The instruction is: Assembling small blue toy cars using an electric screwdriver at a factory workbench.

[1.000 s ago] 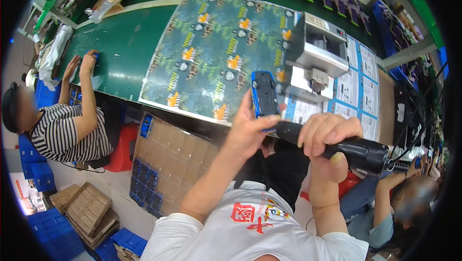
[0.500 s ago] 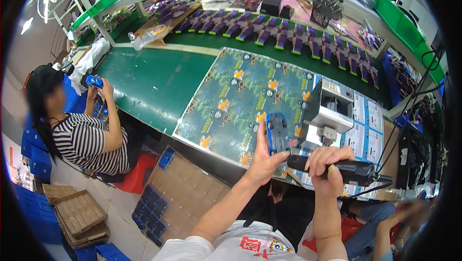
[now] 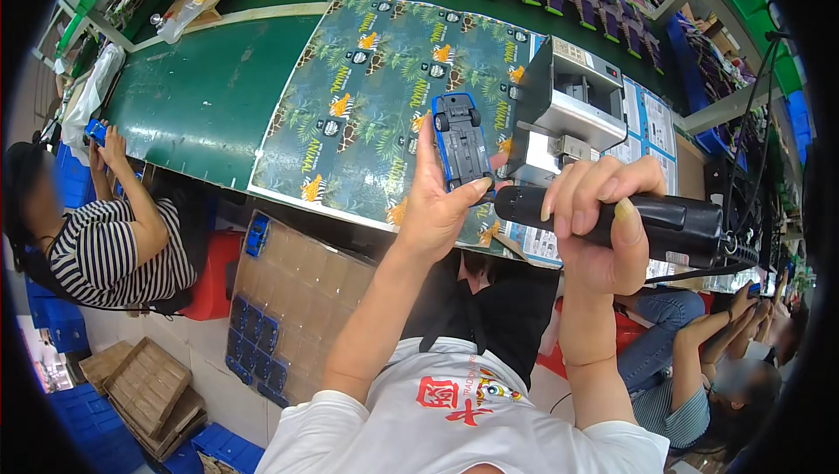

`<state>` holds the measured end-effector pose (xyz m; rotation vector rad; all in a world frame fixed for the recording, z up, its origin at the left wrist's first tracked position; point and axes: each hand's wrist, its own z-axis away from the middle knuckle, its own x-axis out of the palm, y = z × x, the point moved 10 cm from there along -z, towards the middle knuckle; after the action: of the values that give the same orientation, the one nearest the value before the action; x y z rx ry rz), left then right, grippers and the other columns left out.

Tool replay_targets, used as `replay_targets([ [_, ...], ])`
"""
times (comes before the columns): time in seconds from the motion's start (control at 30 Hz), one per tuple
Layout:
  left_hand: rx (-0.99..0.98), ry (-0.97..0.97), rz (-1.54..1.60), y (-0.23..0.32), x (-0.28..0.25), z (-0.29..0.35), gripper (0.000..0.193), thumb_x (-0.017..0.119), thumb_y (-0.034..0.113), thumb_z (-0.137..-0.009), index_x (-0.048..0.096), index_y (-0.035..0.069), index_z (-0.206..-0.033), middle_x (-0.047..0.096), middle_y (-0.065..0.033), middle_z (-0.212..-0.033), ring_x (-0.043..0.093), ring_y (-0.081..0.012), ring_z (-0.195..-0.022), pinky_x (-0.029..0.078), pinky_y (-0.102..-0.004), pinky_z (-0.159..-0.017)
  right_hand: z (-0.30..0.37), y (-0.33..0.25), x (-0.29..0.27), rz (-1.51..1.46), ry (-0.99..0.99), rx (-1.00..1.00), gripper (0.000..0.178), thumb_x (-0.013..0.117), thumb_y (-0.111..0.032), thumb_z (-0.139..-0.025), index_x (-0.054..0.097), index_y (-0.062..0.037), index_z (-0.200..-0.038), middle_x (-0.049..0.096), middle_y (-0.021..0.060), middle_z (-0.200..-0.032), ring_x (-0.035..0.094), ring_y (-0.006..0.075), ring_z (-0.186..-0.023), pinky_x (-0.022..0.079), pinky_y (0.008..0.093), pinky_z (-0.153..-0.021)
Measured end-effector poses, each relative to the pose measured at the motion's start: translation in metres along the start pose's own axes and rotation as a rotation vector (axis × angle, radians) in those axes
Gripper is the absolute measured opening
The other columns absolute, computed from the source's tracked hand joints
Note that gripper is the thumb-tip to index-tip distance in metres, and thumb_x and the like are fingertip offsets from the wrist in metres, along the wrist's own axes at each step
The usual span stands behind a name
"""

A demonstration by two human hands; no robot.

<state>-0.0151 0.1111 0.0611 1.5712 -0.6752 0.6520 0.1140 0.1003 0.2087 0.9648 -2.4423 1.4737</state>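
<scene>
Both hands grip: left (image 3: 441, 207) pinches upturned blue toy car (image 3: 461, 142), lengthwise away; right (image 3: 599, 229) clutches black screwdriver (image 3: 664, 225).

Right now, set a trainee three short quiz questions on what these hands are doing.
1. True or false: the left hand holds the blue toy car with its underside and wheels facing up.
2. Which hand grips the black power screwdriver?
A. left
B. right
C. neither
3. Fill in: the car is held above a printed sheet with a ______ pattern, lying on the green table.

Key:
1. True; the black wheels and grey underside show.
2. B; the right hand wraps around the tool's body, its tip pointing toward the car.
3. Jungle-leaf pattern, with small animals.
</scene>
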Motion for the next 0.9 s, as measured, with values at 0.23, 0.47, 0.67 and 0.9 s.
replay_targets([
  [0.23,0.059,0.028,-0.053,0.004,0.011,-0.005,0.095,0.062,-0.011,-0.082,0.008,0.017,-0.155,0.04,-0.0105,-0.142,0.056,-0.0345,-0.122,0.053,-0.0497,-0.094,0.009,-0.011,0.007,0.128,0.009,-0.016,0.025,0.068,-0.016,-0.088,0.047,-0.0059,-0.095,0.054,0.008,-0.072,0.055,0.0182,-0.064,0.05,0.0373,-0.07],
  [0.47,0.018,0.066,0.088,0.009,0.011,-0.008,0.088,0.064,-0.009,-0.082,0.017,0.018,-0.151,0.044,-0.0096,-0.136,0.056,-0.0346,-0.121,0.053,-0.0524,-0.095,0.011,-0.033,0.026,0.252,-0.163,-0.254,0.04,0.077,-0.039,-0.085,0.05,-0.0102,-0.093,0.057,0.002,-0.06,0.058,0.0183,-0.051,0.051,0.0339,-0.053],
  [0.67,-0.061,0.059,0.182,0.01,0.015,-0.006,0.079,0.063,-0.008,-0.085,0.022,0.017,-0.149,0.048,-0.011,-0.134,0.053,-0.0372,-0.125,0.052,-0.0543,-0.098,0.003,-0.049,-0.001,0.018,-0.075,-0.329,0.03,0.059,-0.036,-0.094,0.047,-0.008,-0.097,0.054,0.0044,-0.069,0.053,0.0159,-0.054,0.047,0.0313,-0.057],
  [0.9,-0.089,0.085,0.236,0.014,0.018,-0.005,0.075,0.057,-0.009,-0.086,0.023,0.016,-0.149,0.048,-0.013,-0.135,0.054,-0.0378,-0.125,0.051,-0.0554,-0.098,-0.004,-0.047,-0.008,0.03,-0.047,-0.287,0.029,0.057,-0.035,-0.095,0.048,-0.0075,-0.097,0.054,0.0043,-0.069,0.053,0.0156,-0.055,0.046,0.0322,-0.058],
])
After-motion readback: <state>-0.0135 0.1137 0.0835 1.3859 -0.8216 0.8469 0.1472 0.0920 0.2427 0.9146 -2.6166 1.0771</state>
